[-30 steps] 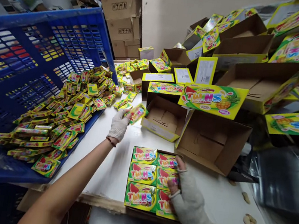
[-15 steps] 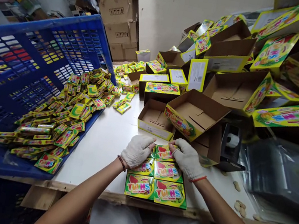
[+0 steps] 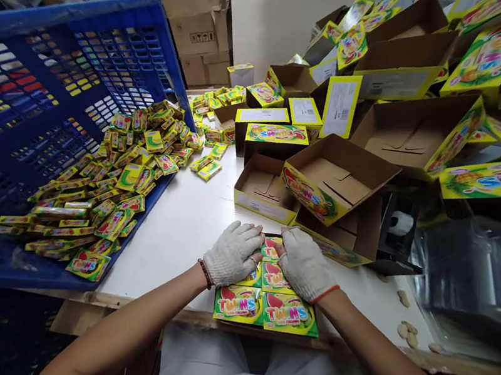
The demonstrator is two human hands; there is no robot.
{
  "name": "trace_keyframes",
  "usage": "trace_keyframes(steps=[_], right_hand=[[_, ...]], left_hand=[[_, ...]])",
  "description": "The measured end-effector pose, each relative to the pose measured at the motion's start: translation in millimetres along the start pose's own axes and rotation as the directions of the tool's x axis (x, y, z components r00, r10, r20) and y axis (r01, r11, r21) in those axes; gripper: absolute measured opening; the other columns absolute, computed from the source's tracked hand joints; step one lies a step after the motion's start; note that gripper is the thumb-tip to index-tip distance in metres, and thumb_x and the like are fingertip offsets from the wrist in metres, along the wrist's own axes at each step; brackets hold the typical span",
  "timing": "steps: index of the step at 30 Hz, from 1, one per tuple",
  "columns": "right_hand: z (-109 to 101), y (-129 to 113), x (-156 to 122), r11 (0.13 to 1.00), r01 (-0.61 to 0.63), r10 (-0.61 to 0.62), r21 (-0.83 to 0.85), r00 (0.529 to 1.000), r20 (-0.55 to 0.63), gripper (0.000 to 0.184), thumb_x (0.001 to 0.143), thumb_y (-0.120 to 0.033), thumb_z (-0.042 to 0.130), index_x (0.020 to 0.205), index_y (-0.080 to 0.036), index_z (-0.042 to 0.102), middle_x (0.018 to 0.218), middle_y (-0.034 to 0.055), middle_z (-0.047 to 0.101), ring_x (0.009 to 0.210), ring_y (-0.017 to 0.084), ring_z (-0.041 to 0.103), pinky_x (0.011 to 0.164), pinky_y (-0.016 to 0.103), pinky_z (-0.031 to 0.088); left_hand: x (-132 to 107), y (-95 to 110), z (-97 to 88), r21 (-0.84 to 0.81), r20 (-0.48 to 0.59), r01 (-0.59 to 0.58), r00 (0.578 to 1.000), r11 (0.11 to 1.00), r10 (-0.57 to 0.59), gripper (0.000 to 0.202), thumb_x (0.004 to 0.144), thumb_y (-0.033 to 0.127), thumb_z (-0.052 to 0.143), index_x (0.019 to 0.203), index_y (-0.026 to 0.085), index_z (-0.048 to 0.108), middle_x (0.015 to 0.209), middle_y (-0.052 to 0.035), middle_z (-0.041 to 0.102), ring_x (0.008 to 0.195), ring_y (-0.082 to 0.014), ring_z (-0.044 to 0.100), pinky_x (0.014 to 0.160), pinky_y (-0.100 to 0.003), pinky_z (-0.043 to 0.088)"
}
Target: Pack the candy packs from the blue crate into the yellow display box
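Note:
Several small green and yellow TWINS packs (image 3: pixel 290 314) lie face up in two columns at the table's front edge. My left hand (image 3: pixel 234 254), in a white knit glove, rests over the left column's far packs with its fingers extended. My right hand (image 3: pixel 305 263), gloved alike, lies on the right column's far end, its fingers stretched forward. Both palms partly hide the packs under them. Just beyond my fingertips are an open shallow carton (image 3: pixel 262 192) and a tilted TWINS carton (image 3: pixel 335 179), both showing bare brown insides.
A blue plastic crate (image 3: pixel 154 14) on its side at the left spills a heap of small packs (image 3: pixel 121 192). Empty display cartons (image 3: pixel 424 129) pile up at the back right. A black tape dispenser (image 3: pixel 399 227), clear plastic sheets (image 3: pixel 468 279) and peanuts (image 3: pixel 406 331) are at the right.
My fingers have gone from curled at the far packs' edges to laid flatter across them. Both hands cover more of the packs. The camera view has shifted slightly.

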State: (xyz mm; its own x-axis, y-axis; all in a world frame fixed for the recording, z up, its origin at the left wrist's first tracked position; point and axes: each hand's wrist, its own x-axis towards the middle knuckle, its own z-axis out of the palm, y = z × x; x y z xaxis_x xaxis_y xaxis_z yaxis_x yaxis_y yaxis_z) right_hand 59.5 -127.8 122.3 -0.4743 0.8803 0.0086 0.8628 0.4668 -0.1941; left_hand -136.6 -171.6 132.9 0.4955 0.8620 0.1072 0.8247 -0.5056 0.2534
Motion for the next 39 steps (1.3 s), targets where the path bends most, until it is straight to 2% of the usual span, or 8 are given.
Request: trace_keyframes(steps=[6, 10, 17, 26, 29, 32, 35, 39], right_hand=[[-2.5, -1.8, 0.4, 0.999, -0.002, 0.002, -0.035, 1.0, 0.001, 0.044, 0.102, -0.032, 0.041, 0.132, -0.006, 0.06, 0.121, 0.0192, 0.066, 0.108, 0.029, 0.06, 0.091, 0.035, 0.043], [0.7, -6.5, -12.5, 0.988, 0.016, -0.026, -0.151, 0.998, -0.062, 0.053, 0.101, -0.034, 0.038, 0.14, -0.001, 0.054, 0.134, 0.0261, 0.061, 0.125, 0.036, 0.052, 0.098, 0.045, 0.039], [13.5, -10.0, -51.3, 0.983, 0.028, -0.046, -0.183, 0.994, -0.097, 0.055, 0.1, -0.033, 0.037, 0.144, -0.004, 0.052, 0.148, 0.0252, 0.052, 0.134, 0.038, 0.047, 0.105, 0.05, 0.036], [17.1, -13.8, -56.8, 0.982, -0.014, -0.006, -0.188, 0.994, -0.105, 0.054, 0.099, -0.031, 0.041, 0.146, -0.009, 0.052, 0.151, 0.0225, 0.051, 0.138, 0.038, 0.045, 0.109, 0.057, 0.033], [8.9, -19.7, -46.6, 0.98, 0.078, -0.099, -0.181, 0.989, -0.109, 0.051, 0.098, -0.03, 0.043, 0.144, -0.011, 0.055, 0.152, 0.0214, 0.05, 0.14, 0.038, 0.043, 0.111, 0.061, 0.029], [4.3, -27.5, -29.6, 0.943, 0.307, -0.318, -0.125, 0.945, -0.08, 0.049, 0.099, -0.029, 0.042, 0.144, -0.012, 0.055, 0.154, 0.0198, 0.047, 0.143, 0.036, 0.042, 0.114, 0.059, 0.027], [8.3, -33.0, -18.5, 0.928, 0.363, -0.367, -0.078, 0.929, -0.048, 0.051, 0.1, -0.031, 0.041, 0.144, -0.01, 0.054, 0.155, 0.0206, 0.046, 0.144, 0.035, 0.042, 0.117, 0.06, 0.025], [17.1, -33.5, -18.2, 0.936, 0.351, -0.352, -0.029, 0.932, -0.08, 0.052, 0.097, -0.029, 0.046, 0.144, -0.009, 0.055, 0.153, 0.0219, 0.048, 0.142, 0.036, 0.045, 0.117, 0.06, 0.029]], left_hand=[[-2.3, 13.3, 1.1, 0.158, 0.059, -0.029, 0.998, 0.987, 0.02, 0.048, 0.099, 0.042, 0.048, 0.142, 0.019, 0.052, 0.155, -0.0147, 0.046, 0.141, -0.038, 0.042, 0.114, -0.063, 0.029], [-17.9, 24.1, 2.4, 0.157, 0.062, -0.006, 0.998, 0.988, -0.003, 0.056, 0.099, 0.045, 0.047, 0.147, 0.017, 0.045, 0.156, -0.0185, 0.044, 0.144, -0.0391, 0.038, 0.115, -0.067, 0.024], [-72.4, 46.6, 8.2, 0.002, 0.037, -0.304, 0.952, 0.953, 0.304, 0.05, 0.097, 0.044, 0.049, 0.137, 0.015, 0.056, 0.145, -0.0166, 0.057, 0.14, -0.0331, 0.047, 0.12, -0.057, 0.027], [-83.7, 56.8, 19.8, -0.041, -0.021, -0.282, 0.959, 0.959, 0.281, 0.048, 0.095, 0.036, 0.048, 0.134, 0.009, 0.056, 0.138, -0.0173, 0.063, 0.136, -0.03, 0.052, 0.121, -0.051, 0.033], [-88.8, 59.1, 21.2, -0.024, -0.009, -0.291, 0.957, 0.956, 0.291, 0.055, 0.094, 0.041, 0.049, 0.137, 0.007, 0.053, 0.14, -0.0192, 0.061, 0.137, -0.0314, 0.052, 0.121, -0.052, 0.033], [-90.6, 62.2, 20.7, -0.046, -0.006, -0.266, 0.964, 0.963, 0.266, 0.056, 0.095, 0.045, 0.048, 0.137, 0.008, 0.054, 0.14, -0.0194, 0.061, 0.137, -0.031, 0.051, 0.12, -0.052, 0.033], [-84.6, 63.1, 15.2, -0.151, -0.024, -0.232, 0.973, 0.961, 0.231, 0.046, 0.096, 0.043, 0.047, 0.126, 0.013, 0.062, 0.129, -0.0162, 0.068, 0.128, -0.0277, 0.059, 0.114, -0.047, 0.041], [-60.2, 54.8, 7.7, -0.282, -0.166, 0.017, 0.984, 0.959, -0.066, 0.037, 0.101, 0.033, 0.037, 0.097, 0.019, 0.071, 0.094, -0.0082, 0.075, 0.093, -0.0186, 0.07, 0.09, -0.032, 0.055]])
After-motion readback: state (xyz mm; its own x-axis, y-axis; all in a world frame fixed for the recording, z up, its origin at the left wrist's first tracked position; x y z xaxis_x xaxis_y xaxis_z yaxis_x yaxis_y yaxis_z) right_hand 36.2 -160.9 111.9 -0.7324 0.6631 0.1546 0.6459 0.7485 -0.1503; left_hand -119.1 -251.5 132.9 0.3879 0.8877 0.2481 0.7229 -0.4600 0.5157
